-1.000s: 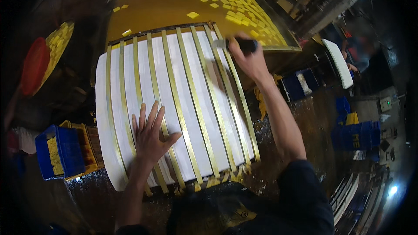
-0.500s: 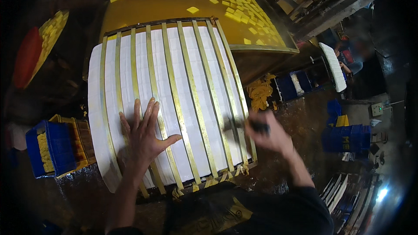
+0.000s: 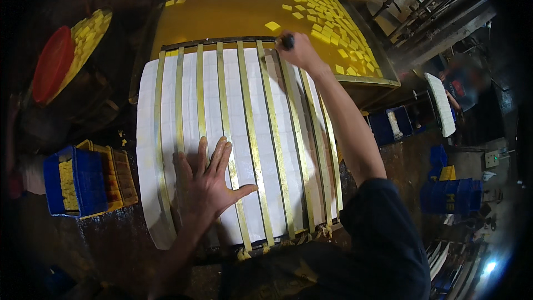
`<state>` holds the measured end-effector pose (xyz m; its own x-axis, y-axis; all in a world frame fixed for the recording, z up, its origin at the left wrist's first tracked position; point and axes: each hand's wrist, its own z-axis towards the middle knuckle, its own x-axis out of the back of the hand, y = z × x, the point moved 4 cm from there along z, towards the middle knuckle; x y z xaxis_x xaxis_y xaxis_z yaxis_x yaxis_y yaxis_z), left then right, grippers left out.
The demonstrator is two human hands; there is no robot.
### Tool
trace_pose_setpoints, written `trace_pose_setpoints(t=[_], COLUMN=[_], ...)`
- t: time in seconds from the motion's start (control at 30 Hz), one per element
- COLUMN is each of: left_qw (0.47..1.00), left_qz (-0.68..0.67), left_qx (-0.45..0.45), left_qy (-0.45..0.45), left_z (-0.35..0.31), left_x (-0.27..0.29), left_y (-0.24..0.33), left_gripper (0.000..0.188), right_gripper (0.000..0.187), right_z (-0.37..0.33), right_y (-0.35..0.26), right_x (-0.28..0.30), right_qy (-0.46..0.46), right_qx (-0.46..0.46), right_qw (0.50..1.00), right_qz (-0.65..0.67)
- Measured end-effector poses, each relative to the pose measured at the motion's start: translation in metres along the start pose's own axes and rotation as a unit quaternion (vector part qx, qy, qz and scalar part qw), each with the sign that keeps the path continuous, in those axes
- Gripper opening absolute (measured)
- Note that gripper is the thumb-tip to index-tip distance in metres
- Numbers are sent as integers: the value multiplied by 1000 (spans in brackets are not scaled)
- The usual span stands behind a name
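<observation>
A large white tofu-like slab (image 3: 211, 89), marked with a grid of lines, lies under a rack of long yellowish slats (image 3: 252, 139). My left hand (image 3: 210, 186) rests flat on the slab and slats near the front left, fingers spread and thumb out to the right. At the far right corner of the rack, my right hand (image 3: 305, 55) is closed round the black handle of a knife (image 3: 287, 41). Its blade is mostly lost against the slab and slats below the fist.
Beyond the slab, a vat (image 3: 366, 82) of amber liquid holds many yellow squares (image 3: 330, 25). A red round thing (image 3: 54, 65) leans by more yellow pieces at left. Blue crates (image 3: 91, 186) (image 3: 444, 195) stand both sides. A person (image 3: 466, 80) is near another white slab (image 3: 440, 103).
My right hand has swung with the knife from the near right side of the rack to its far right corner. My left hand stays on the slab; the view has shifted slightly.
</observation>
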<state>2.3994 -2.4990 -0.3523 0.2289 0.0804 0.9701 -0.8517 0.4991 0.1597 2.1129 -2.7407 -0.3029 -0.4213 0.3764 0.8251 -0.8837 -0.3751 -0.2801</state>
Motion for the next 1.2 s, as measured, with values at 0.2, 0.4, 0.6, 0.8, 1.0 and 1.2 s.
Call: trace_pose_setpoints(t=[0.2, 0.4, 0.6, 0.8, 1.0, 1.2], left_qw=[998, 993, 999, 998, 993, 993], left_qz=[27, 30, -43, -36, -51, -44], left_qx=[54, 62, 15, 30, 49, 20], left_qy=[-31, -93, -27, -48, -95, -108], left_z=[-13, -7, 0, -2, 0, 2], left_x=[-18, -14, -20, -18, -14, -7], left_y=[-23, -28, -3, -22, -25, -19], left_gripper=[108, 108, 110, 106, 106, 99], right_gripper=[25, 12, 17, 27, 19, 15], right_z=[-231, -163, 31, -111, -227, 11], right_y=[-150, -186, -50, -109, -241, -159], right_x=[95, 118, -9, 13, 107, 11], right_qy=[-295, -268, 15, -198, -424, -35], right_qx=[-88, -70, -1, -42, -120, -44], right_qw=[929, 933, 1000, 975, 873, 996], right_qz=[206, 231, 20, 88, 210, 65])
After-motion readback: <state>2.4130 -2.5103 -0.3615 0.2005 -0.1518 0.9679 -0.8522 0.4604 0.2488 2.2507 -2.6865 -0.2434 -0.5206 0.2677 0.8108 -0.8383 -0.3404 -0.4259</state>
